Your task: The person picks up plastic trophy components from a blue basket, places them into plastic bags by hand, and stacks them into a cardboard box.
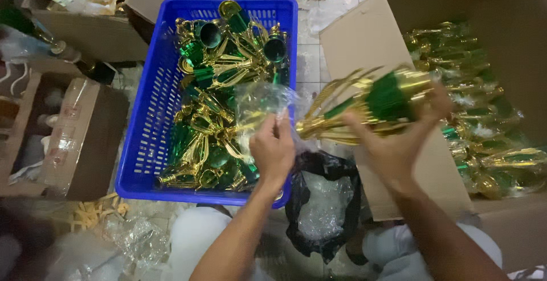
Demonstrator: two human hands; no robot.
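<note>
At the far left sits an open brown box (85, 138) holding pale items too blurred to make out. Next to it, a blue plastic crate (149, 133) is heaped with green and gold trophy pieces (216, 87). Over the crate's right edge the left hand (273, 150) pinches a clear plastic wrapper (263, 103) between closed fingers. A black bag (322, 201) lies below. The right hand (399, 138) grips a green and gold trophy (376, 103), held lengthwise before a big cardboard carton (364, 36) packed with wrapped trophies (490, 144)
</note>
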